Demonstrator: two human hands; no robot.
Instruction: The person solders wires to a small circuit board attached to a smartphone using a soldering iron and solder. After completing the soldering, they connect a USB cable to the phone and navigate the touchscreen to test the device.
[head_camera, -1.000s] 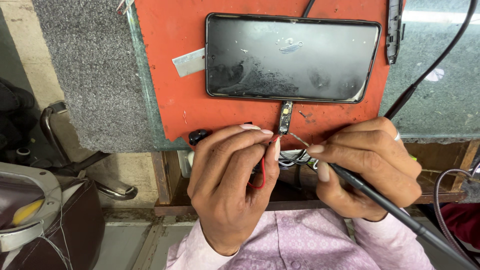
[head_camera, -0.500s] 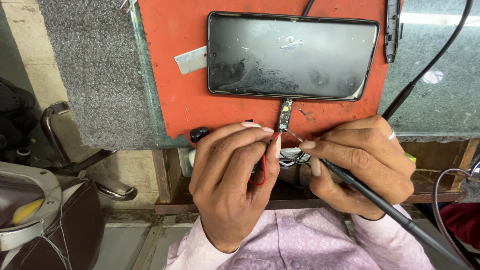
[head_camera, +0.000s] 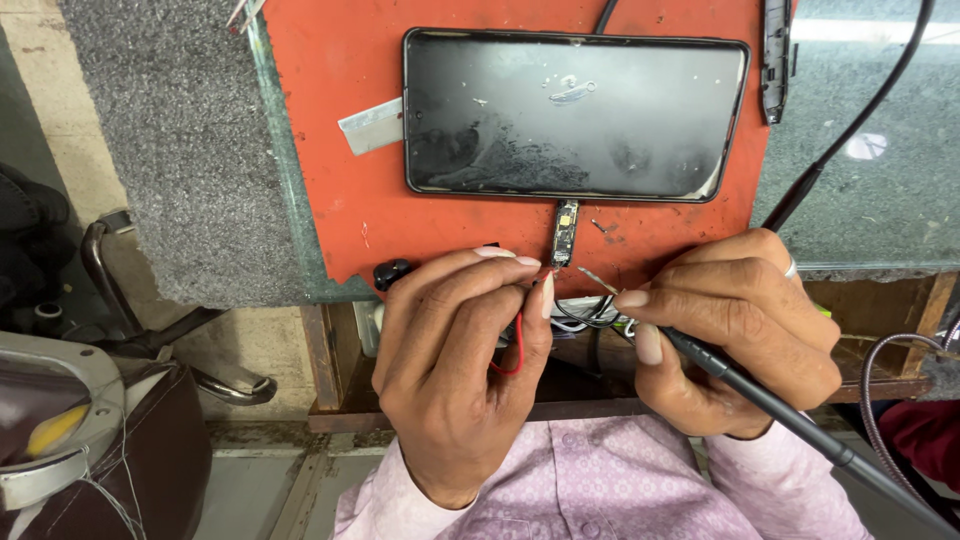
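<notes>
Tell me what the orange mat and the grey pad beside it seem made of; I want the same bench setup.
The orange mat looks like matte rubber or silicone: a flat, dull surface with scuffs and ragged edges. The grey pad looks like felt or short-pile carpet, with a coarse, speckled, fuzzy texture. The sheet beneath, showing a greenish edge, looks like glass.

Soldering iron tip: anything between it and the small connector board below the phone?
Nothing visible. The right hand holds the soldering iron with its tip just right of the connector board; bare red mat between. The left hand pinches a red wire nearby.
</notes>
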